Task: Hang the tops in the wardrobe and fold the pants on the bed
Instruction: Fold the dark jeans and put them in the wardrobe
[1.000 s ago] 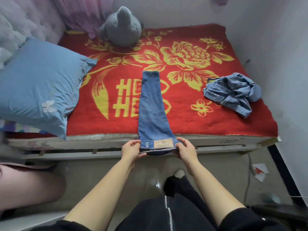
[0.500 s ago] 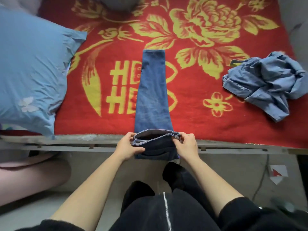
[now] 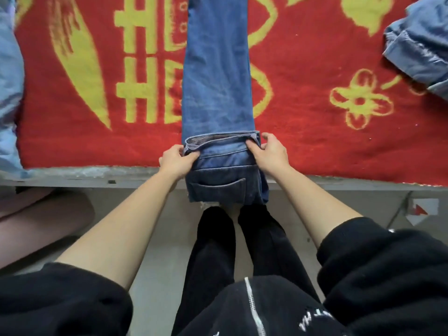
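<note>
Jeans [image 3: 217,81], folded lengthwise on bed [image 3: 145,172]: left hand [image 3: 175,161] and right hand [image 3: 269,155] pinch waistband; folding step underway, next likely carrying waistband toward hems.

Reaching forward with bare forearms, pinching either end of the jeans [image 3: 218,93] waistband with left hand [image 3: 175,161] and right hand [image 3: 272,155].

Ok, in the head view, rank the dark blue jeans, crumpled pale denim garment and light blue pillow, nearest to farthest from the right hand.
1. Dark blue jeans: waistband gripped by the right hand.
2. Crumpled pale denim garment: upper right, on the bed.
3. Light blue pillow: far left edge.
</note>
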Available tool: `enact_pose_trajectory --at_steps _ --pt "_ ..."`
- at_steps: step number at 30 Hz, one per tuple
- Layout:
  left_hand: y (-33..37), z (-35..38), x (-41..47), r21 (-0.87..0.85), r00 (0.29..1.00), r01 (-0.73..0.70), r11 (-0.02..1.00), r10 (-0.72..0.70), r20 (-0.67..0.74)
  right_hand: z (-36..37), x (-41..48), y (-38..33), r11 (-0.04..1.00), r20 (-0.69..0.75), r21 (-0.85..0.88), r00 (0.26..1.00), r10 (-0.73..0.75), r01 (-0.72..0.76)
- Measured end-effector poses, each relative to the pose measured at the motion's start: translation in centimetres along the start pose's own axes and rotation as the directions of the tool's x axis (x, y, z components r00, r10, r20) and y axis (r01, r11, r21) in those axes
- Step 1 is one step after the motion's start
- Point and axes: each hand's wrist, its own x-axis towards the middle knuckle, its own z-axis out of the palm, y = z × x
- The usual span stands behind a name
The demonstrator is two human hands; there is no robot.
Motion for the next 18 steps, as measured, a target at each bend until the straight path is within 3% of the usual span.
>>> enact_pose_trajectory --at_steps 5,8,13,16,18 --pt "0.3 2.1 6.0 -0.018 1.000 -0.014 1.000 0.014 0.004 2.2 5.9 0.5 0.996 -0.070 -0.059 0.996 0.060 -0.064" --pt "-0.1 2.5 7.4 -0.014 0.999 -0.050 0.999 0.050 -0.017 2.8 7.4 0.8 0.995 -0.028 -0.079 0.998 0.057 -0.059" --pt "-0.3 1.4 7.4 -0.169 0.988 -0.126 0.977 0.139 0.066 2.7 6.8 0.0 1.000 0.039 -0.017 0.999 -0.007 0.007" --pt "1.4 -0.2 7.1 -0.201 0.979 -0.165 0.966 0.185 0.089 1.7 6.1 -1.9 0.999 -0.011 0.007 0.999 -0.032 0.032" --pt "2.8 -1.0 7.5 -0.267 0.981 -0.175 0.948 0.190 0.031 0.7 6.5 -3.9 0.998 -0.060 0.047 0.997 -0.042 0.044"
